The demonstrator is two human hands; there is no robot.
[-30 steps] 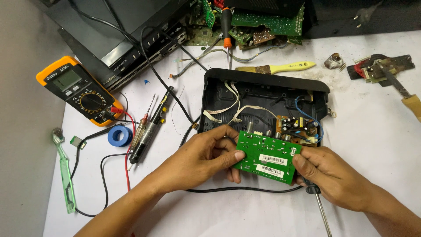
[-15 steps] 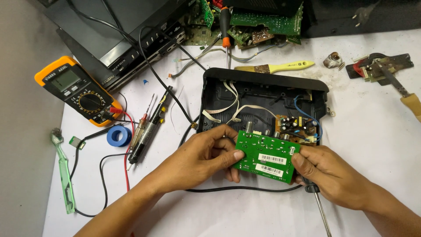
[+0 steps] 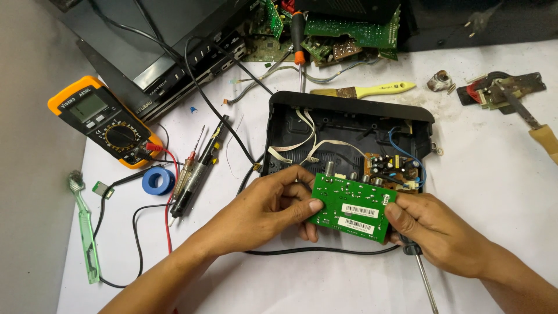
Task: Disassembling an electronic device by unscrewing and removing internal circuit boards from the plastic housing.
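Both your left hand (image 3: pixel 273 206) and right hand (image 3: pixel 433 224) still pinch the green circuit board (image 3: pixel 350 207), barely shifted, at six o'clock of the black casing (image 3: pixel 349 125).

We see two white rectangular barcode stickers (image 3: pixel 358 210) on the green circuit board (image 3: pixel 350 206), one above the other, and a grey-green rectangular screen (image 3: pixel 88 107) on the orange meter (image 3: pixel 104 120) far left.
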